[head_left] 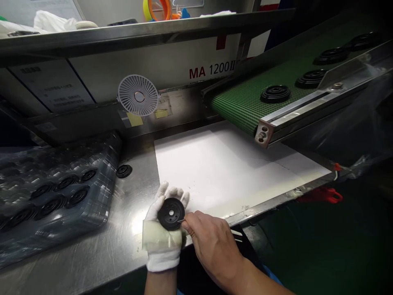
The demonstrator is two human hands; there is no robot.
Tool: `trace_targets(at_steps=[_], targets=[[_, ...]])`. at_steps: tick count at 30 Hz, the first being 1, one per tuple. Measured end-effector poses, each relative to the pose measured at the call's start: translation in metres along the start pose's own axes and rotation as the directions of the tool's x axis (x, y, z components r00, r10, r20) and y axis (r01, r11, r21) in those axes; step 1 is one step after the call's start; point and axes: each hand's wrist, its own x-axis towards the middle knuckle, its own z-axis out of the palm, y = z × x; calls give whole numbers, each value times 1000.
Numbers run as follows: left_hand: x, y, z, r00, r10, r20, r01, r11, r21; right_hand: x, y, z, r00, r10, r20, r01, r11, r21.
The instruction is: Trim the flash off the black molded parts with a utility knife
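A round black plastic wheel with a small centre hole rests in my left hand, which wears a white glove with a pale band around the palm. The gloved fingers and thumb curl around the wheel's edge. My right hand is bare and closed in a pinch. From its fingertips a thin, shiny pointed tool sticks out and meets the lower right of the wheel's face. Most of this tool is hidden in the fingers, so its kind cannot be made out.
At left, stacked clear plastic trays hold several black wheels, with a loose wheel beside them. White sheet covers part of the metal table. A green conveyor carries more wheels at right. Behind stands a small fan beneath a shelf.
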Motion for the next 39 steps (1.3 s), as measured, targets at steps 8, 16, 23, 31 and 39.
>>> trace_targets(at_steps=[8, 16, 23, 31, 39], targets=[[5, -3, 1, 1000, -2, 19, 3, 1000, -15, -1, 6, -2, 999, 48, 0, -48, 998, -35], [-1, 3, 5, 999, -32, -31, 32, 999, 1, -3, -4, -1, 1000, -3, -1, 3, 1000, 16], [0, 5, -2, 995, -78, 54, 77, 997, 18, 2, 5, -6, 1000, 28, 3, -28, 1000, -13], [5, -2, 1, 1000, 21, -6, -22, 998, -54, -2, -1, 2, 1000, 3, -5, -3, 1000, 18], [1, -1, -4, 996, -64, 60, 66, 998, -18, -2, 5, 0, 1000, 21, -14, -21, 1000, 0]])
